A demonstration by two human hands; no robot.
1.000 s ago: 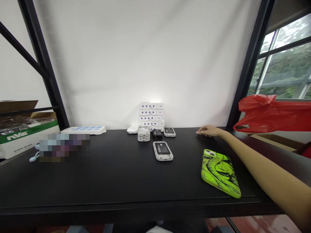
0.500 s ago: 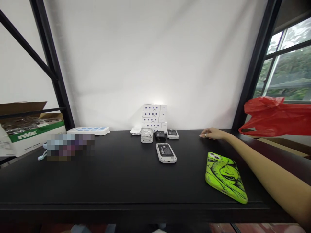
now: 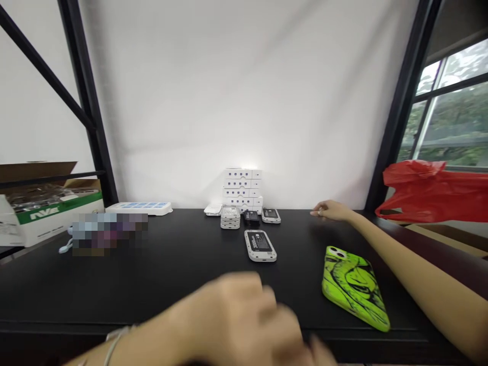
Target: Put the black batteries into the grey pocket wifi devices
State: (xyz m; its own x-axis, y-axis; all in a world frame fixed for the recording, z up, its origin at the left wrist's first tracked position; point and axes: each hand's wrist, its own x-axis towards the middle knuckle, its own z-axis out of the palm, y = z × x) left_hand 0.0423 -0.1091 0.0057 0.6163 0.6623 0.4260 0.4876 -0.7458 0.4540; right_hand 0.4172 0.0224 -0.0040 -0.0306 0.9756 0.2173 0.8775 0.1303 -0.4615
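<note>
Blurred by motion, my left hand (image 3: 244,320) crosses the bottom of the view above the table's front edge, a bracelet at its wrist. Its fingers are smeared and bent downward; what they hold, if anything, is hidden. My right hand (image 3: 328,210) is far back on the right, over the black tabletop, fingertips drawn together; anything between them is too small to make out. Beyond my left hand lies a white device with a black battery (image 3: 260,245). Nearest my right forearm is a green patterned phone case (image 3: 354,287), with camera lenses showing.
By the wall stand stacked white boxes (image 3: 243,184), a stack of white devices (image 3: 230,217), a black battery (image 3: 251,218) and another device (image 3: 271,215). A power strip (image 3: 139,208) and a carton (image 3: 61,213) are left; a red plastic bag (image 3: 434,190) hangs right.
My left hand has come into view from below, over the front edge. My right hand has shifted slightly left and seems a little raised. The view has tilted slightly up.
</note>
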